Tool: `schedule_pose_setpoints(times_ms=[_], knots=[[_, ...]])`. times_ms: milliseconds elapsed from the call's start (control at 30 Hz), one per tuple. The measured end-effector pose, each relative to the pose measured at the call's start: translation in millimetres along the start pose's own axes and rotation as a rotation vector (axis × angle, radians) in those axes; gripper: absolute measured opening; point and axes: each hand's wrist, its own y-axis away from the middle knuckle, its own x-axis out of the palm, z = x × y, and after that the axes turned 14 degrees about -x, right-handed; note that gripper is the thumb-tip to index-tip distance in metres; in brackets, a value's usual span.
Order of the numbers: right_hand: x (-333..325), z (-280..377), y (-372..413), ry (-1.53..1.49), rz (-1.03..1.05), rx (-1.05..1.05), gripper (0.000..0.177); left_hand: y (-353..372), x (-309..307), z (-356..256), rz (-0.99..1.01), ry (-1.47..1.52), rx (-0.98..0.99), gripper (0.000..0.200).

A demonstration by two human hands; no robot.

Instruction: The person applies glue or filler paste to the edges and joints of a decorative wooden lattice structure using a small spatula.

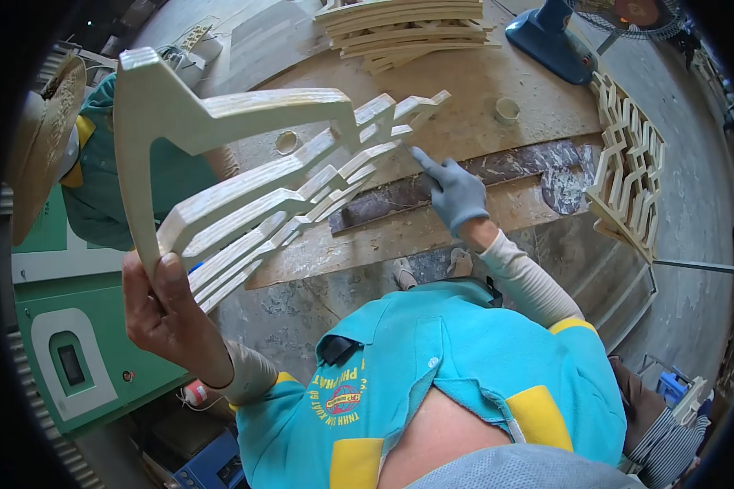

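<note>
Fretwork panel [245, 187], pale wood (angular slats), left hand [159, 306] fingers gripping frame, right hand [457, 194] fingers outstretched on tip.

— What's at the back of the counter [481, 90]?
— A stack of cut boards [408, 33], lying flat near the far edge. Right of it stands a blue fan base [546, 41], with the grille [628, 16] above.
— Anything smaller?
— A pale ring [507, 108] just below the fan base, and a dark marble strip [497, 175] lying across the near side.
— And to the right?
— A lattice [628, 163] stands on edge along the counter's end.
— The left?
— A green machine [57, 326], and above it a co-worker in a green shirt [98, 179] with a straw hat [45, 138]. A blue crate [212, 464] sits low, near the machine.
</note>
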Motion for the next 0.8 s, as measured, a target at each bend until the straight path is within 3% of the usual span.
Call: schedule_pose_setpoints(times_ms=[167, 467, 500, 600, 800], knots=[[2.5, 13.4, -17.6, 0.056, 0.178, 0.050, 0.048, 6.3, -8.4, 12.6, -0.089, -0.019, 0.031, 0.027], [-2.4, 17.7, -19.6, 0.014, 0.153, 0.035, 0.049, 8.6, -25.0, 34.5, -0.173, -0.070, 0.031, 0.036], [-1.7, 16.9, -21.2, -0.056, 0.131, 0.020, 0.042, 7.8, -30.7, 42.9, -0.159, -0.059, 0.041, 0.040], [-23.7, 12.8, -18.3, -0.694, 0.165, 0.138, 0.043, 12.1, -39.0, 56.5, -0.230, -0.047, 0.058, 0.046], [-37.4, 39.7, 2.1, -0.750, 0.127, 0.028, 0.041, 28.7, -60.0, 85.7, -0.350, -0.028, 0.041, 0.058]])
